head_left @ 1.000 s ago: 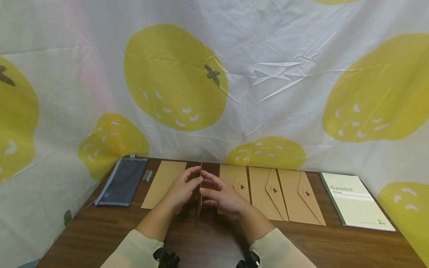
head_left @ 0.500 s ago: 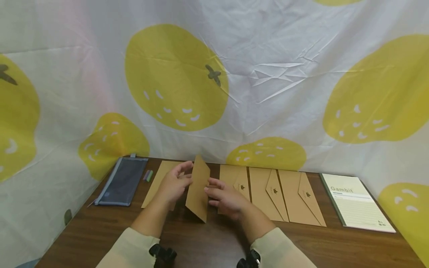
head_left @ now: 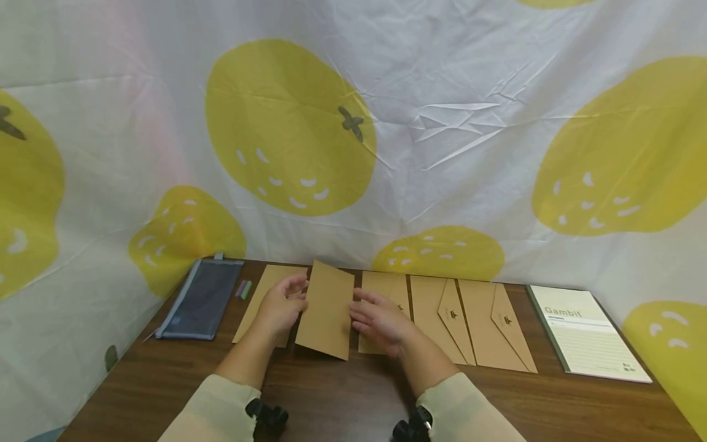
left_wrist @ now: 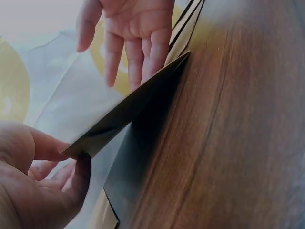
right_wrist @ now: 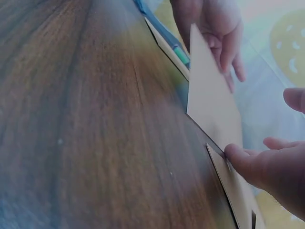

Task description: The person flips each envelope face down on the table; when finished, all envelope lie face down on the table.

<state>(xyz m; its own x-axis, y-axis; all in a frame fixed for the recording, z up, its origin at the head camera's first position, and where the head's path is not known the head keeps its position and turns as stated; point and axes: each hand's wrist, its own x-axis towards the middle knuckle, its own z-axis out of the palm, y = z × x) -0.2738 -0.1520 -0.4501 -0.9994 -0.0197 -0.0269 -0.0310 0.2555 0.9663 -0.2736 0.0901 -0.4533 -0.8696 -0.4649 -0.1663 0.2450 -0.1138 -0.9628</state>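
Observation:
A plain brown envelope (head_left: 327, 313) is tilted above the table, its left edge raised and its right edge lower. My left hand (head_left: 280, 307) pinches the raised left edge between thumb and fingers, as the left wrist view shows. At the other edge my right hand (head_left: 382, 319) has its fingers extended, a fingertip touching the envelope (right_wrist: 212, 100) in the right wrist view. Another brown envelope (head_left: 255, 316) lies flat, partly behind the left forearm. To the right lie three envelopes with flaps, the nearest one (head_left: 372, 282) partly covered by the right hand.
A blue-grey zip pouch (head_left: 201, 301) lies at the far left, beside small green and purple pieces (head_left: 246, 290). Two flapped envelopes (head_left: 433, 319) (head_left: 486, 325) lie right of the hands, then a "Gambit" notepad (head_left: 591, 337). A fruit-patterned curtain hangs behind the table (head_left: 331, 405).
The held envelope has turned from edge-on and upright to leaning, its broad face now towards the head camera. My hands have moved apart, the left one to the left.

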